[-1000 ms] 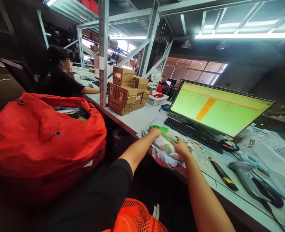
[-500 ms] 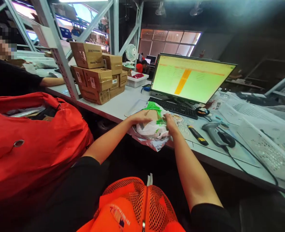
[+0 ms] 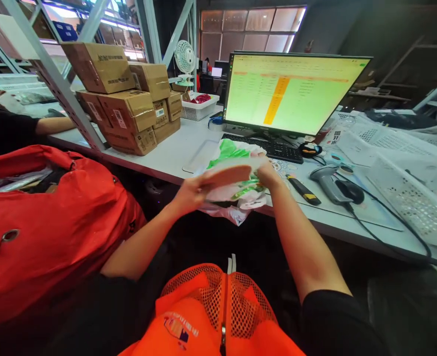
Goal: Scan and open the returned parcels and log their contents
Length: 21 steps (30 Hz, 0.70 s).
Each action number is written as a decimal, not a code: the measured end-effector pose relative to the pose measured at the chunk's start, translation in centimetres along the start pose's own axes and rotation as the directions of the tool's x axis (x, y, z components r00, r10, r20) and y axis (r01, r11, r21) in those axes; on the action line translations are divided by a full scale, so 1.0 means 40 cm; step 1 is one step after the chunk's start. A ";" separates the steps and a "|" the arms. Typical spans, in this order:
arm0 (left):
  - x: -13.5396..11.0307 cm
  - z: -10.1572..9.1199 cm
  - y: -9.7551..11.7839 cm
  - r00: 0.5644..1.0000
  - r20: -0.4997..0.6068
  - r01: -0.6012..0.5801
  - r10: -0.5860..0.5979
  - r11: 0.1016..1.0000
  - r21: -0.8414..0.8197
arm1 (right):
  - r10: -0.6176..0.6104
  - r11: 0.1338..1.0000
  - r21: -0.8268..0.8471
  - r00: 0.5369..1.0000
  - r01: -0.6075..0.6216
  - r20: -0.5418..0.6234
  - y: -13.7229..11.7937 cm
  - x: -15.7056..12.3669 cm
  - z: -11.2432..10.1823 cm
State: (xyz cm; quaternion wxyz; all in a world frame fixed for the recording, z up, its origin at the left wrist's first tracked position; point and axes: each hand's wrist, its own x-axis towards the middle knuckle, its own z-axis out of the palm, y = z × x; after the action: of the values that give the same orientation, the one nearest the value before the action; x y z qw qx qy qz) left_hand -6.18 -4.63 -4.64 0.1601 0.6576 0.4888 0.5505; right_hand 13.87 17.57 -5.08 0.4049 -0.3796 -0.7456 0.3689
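My left hand [image 3: 188, 195] is closed around one end of a flat tan-brown piece [image 3: 231, 175] with a rounded end. Motion smears it, so its kind is not plain; it looks a bit like a shoe sole. A crumpled white and green plastic bag [image 3: 227, 152] lies behind and under this piece, at the table's front edge. My right hand [image 3: 269, 175] grips the bag at its right side, fingers curled in. Some crumpled pale plastic [image 3: 235, 215] hangs over the edge below.
On the table [image 3: 199, 136] stand a monitor [image 3: 288, 94], a keyboard [image 3: 277, 148], a box cutter [image 3: 303, 190], a barcode scanner [image 3: 333, 185] with its cable, white baskets [image 3: 414, 193] and stacked cartons [image 3: 129, 109]. A large red bag [image 3: 55, 222] fills the left. Another person's forearm [image 3: 55, 125] rests beyond it.
My left hand has drawn back left, and the tan-brown piece now shows tilted up in it. The bag has spread open more. My view has shifted, bringing the monitor closer.
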 end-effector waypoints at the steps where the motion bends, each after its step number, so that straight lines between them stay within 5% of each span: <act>1: -0.001 -0.009 -0.026 0.983 -0.181 0.022 -0.038 0.996 -0.089 | 0.009 1.000 0.020 1.000 -0.009 -0.014 0.007 -0.020 0.003; 4: 0.001 -0.030 -0.080 0.823 -0.546 -0.060 -0.155 0.932 -0.356 | -0.009 1.000 -0.001 0.999 0.009 -0.050 0.024 -0.088 0.004; 6: 0.002 -0.046 -0.093 0.751 -0.619 -0.126 -0.228 0.871 -0.474 | -0.044 0.993 -0.114 0.998 0.040 -0.034 0.028 -0.133 -0.006; 9: -0.001 -0.077 -0.101 0.700 -0.632 -0.140 -0.333 0.804 -0.578 | -0.025 0.916 -0.397 0.995 0.061 0.096 0.026 -0.192 -0.018; 15: -0.026 -0.106 -0.124 0.681 -0.603 -0.135 -0.416 0.738 -0.661 | 0.025 0.595 -0.780 0.965 0.195 0.260 0.005 -0.263 0.024; 18: -0.045 -0.106 -0.124 0.701 -0.587 -0.124 -0.404 0.742 -0.659 | -0.054 0.645 -0.724 0.960 0.244 0.275 -0.010 -0.302 -0.015; 21: -0.060 -0.113 -0.122 0.739 -0.565 -0.129 -0.367 0.747 -0.653 | -0.159 0.796 -0.582 0.985 0.165 0.062 -0.040 -0.371 -0.162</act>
State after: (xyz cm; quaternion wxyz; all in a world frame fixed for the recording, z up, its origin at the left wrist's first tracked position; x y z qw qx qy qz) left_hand -12.24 -5.77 -8.11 0.2325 0.2835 0.3326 0.8689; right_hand 24.89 5.60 -5.93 0.2948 -0.4188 -0.8544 0.0875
